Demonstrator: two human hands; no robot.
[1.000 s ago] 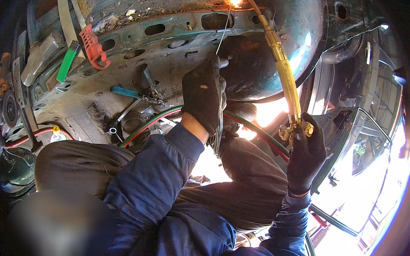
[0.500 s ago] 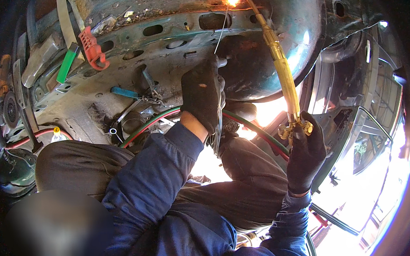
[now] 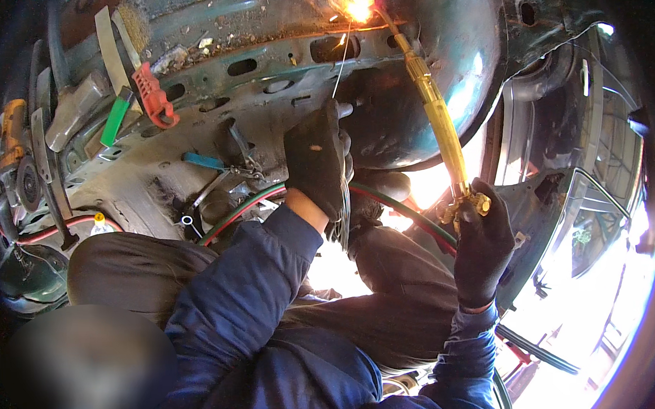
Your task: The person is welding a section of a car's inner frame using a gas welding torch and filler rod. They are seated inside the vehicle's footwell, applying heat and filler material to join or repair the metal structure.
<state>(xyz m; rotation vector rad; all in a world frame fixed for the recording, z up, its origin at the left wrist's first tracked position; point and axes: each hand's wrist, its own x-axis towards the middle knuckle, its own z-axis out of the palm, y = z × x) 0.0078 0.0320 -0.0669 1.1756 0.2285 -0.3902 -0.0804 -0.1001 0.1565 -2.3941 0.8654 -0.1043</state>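
Observation:
In a black glove, my left hand (image 3: 317, 158) is closed round a bundle of thin metal rods. One filler rod (image 3: 343, 63) sticks up from the fist toward a bright flame (image 3: 359, 3) with sparks on the car body panel (image 3: 286, 44). My gloved right hand (image 3: 484, 246) grips the valve end of a brass welding torch (image 3: 442, 121). The torch slants up to the left, its thin tip reaching the flame beside the rounded dark-green wheel housing (image 3: 438, 63). Glare hides the exact spot where rod and metal meet.
Red-handled (image 3: 155, 99) and green-handled (image 3: 115, 119) blades, a hammer (image 3: 77, 112) and an angle grinder (image 3: 23, 157) rest at the left. Blue-handled pliers (image 3: 205, 161) lie near a wrench (image 3: 191, 218). A red-and-green twin hose (image 3: 414, 214) crosses behind my left wrist. A car door (image 3: 581, 224) stands right.
The whole scene has shifted slightly in view. The filler rod looks shorter between fist and flame, and the flame is larger with more sparks. Both hands keep their holds.

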